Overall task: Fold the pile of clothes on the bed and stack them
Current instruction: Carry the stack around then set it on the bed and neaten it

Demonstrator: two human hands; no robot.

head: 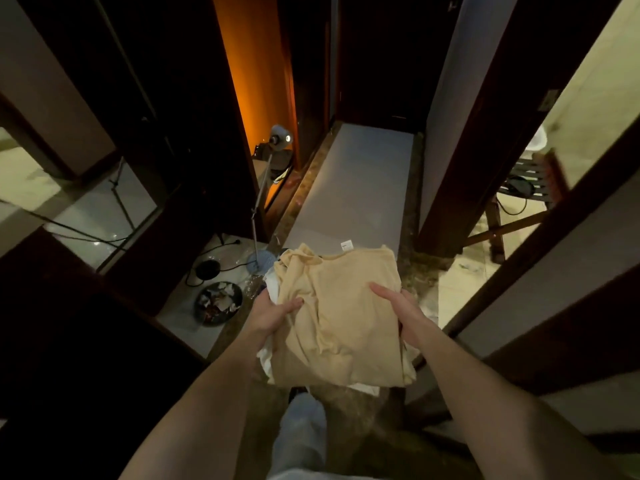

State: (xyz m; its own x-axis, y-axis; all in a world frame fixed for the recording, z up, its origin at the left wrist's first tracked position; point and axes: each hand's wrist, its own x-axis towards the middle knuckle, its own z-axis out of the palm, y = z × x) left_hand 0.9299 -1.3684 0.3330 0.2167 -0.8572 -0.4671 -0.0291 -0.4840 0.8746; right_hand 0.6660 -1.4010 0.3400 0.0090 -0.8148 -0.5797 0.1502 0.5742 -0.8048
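- Clothes [337, 317]: you carry a folded stack in front of you above the floor of a doorway, beige garment on top, white ones beneath; no bed shows.
- Your left hand [273, 315] grips the stack's left edge, thumb on top.
- Your right hand [403, 315] clasps the right edge likewise.
- Keep the stack level and your thumbs pressing down, lest the layers slide.
- Mind the lamp stand [258, 216] and the bowl [218, 303] on the floor to your left.

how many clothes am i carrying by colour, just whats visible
Beige garment, on top, held between left hand and right hand: 1
White garment, edges showing beneath: at least 1; the stack hides whether there are more
Total visible: 2
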